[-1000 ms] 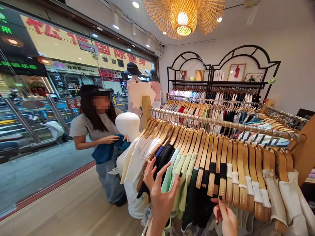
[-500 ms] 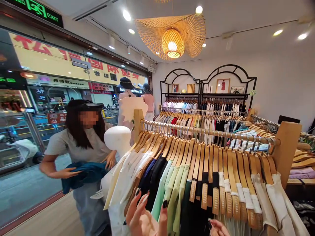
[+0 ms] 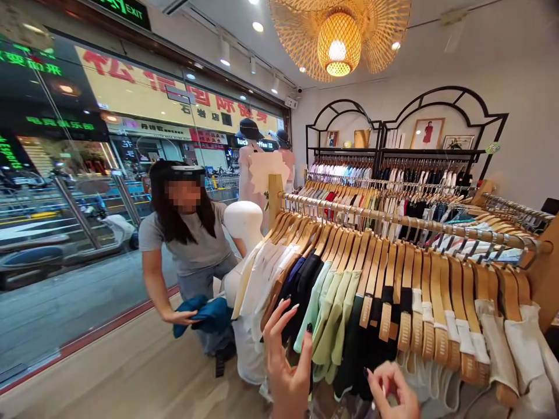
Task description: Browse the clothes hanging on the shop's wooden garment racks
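My left hand (image 3: 286, 361) is raised with fingers spread, empty, just in front of the dark and light green tops (image 3: 327, 308) hanging on the front clothes rail (image 3: 393, 220). My right hand (image 3: 393, 390) sits low at the frame's bottom, fingers loosely curled near the black garments (image 3: 371, 349); whether it grips cloth I cannot make out. The garments hang on wooden hangers (image 3: 419, 285). A person in a grey T-shirt (image 3: 187, 238) bends at the rail's left end, holding a blue garment (image 3: 205, 314) beside a white mannequin head (image 3: 244, 224).
A glass shopfront (image 3: 65, 221) runs along the left over a pale wooden floor (image 3: 122, 372). Further rails of clothes (image 3: 393, 186) and black arched shelving (image 3: 402, 134) fill the back wall. A woven lamp (image 3: 338, 35) hangs overhead. Dressed mannequins (image 3: 257, 163) stand by the window.
My view tilted up, then back down. My left hand stays open by the green tops. The person in grey lowered the blue garment and bent further down.
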{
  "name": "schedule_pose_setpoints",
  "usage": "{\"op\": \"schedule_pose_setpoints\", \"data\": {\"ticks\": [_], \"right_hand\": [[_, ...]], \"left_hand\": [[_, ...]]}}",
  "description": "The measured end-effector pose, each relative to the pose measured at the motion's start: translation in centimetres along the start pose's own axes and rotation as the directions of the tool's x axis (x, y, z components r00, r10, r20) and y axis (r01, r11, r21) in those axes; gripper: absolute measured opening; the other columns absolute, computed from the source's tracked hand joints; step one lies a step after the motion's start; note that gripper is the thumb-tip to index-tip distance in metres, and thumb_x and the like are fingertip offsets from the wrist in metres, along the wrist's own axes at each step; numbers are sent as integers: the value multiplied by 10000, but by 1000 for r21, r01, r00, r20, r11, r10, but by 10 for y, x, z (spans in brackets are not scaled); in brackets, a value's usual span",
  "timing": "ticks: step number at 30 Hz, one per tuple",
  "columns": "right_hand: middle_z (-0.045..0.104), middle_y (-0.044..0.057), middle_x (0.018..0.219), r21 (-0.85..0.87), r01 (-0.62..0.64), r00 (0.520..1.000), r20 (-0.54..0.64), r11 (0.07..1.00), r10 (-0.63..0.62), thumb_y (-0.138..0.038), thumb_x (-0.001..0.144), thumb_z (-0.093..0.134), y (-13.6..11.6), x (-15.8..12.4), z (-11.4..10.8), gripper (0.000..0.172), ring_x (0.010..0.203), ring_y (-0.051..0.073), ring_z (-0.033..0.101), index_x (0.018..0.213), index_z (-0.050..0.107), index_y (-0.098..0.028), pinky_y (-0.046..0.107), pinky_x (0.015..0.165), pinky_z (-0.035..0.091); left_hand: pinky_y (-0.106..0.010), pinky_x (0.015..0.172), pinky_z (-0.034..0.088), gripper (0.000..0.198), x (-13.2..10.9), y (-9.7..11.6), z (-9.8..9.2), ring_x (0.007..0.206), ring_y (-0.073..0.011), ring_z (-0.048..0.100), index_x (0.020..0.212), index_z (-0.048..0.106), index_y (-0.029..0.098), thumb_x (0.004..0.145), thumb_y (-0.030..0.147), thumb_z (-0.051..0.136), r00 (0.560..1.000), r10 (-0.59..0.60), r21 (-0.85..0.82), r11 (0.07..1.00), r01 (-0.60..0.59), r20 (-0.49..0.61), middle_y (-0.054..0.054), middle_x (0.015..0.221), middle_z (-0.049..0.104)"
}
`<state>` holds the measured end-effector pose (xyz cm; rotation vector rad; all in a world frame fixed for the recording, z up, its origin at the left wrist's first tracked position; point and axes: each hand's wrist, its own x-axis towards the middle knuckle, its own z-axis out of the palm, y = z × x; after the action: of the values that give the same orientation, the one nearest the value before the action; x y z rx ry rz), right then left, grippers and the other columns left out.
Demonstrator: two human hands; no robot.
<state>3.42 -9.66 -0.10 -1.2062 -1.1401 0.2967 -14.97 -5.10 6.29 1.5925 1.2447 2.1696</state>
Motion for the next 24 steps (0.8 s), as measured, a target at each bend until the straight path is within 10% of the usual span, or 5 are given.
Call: {"op": "schedule_pose_setpoints", "data": {"ticks": [6,11,17,24], "right_hand": [[721,23,938,-169,462,871,270,871,-410,-401,917,630,-101,130,-7,178,727,167,669,1023,661,-262,310,713,568],[646,119,1336,-405,725,688,480,558,-544,-288,930,541,-142,278,52,426,1271,299,567,1349,584,-224,532,1095,431],[662,160,1297,-693,670,742,635,265,-215,-354,977,478,-129,361,96,400,1284,322,522,1301,621,-168,544,1119,294],[691,157,1213,-721,645,764,612,254,-203,-431,968,489,-124,367,97,443,1106,300,620,1286,629,-156,456,1021,374]], "left_hand": [[-476,1083,455,261,-8,-6,-17,1283,-276,561,1198,646,257,943,258,590,983,-35,14,999,33,178,-102,1372,589],[-413,1018,502,215,-7,12,-47,1268,-261,576,1132,679,280,948,241,574,977,10,36,999,-18,213,-72,1349,604],[-429,1043,479,189,-18,2,-90,1257,-267,582,1090,697,295,928,299,598,990,-76,158,986,57,119,-46,1329,625],[-497,1110,410,216,-33,-12,-106,1224,-292,595,1035,720,282,937,412,578,974,-225,216,952,217,12,-61,1307,656]]}}
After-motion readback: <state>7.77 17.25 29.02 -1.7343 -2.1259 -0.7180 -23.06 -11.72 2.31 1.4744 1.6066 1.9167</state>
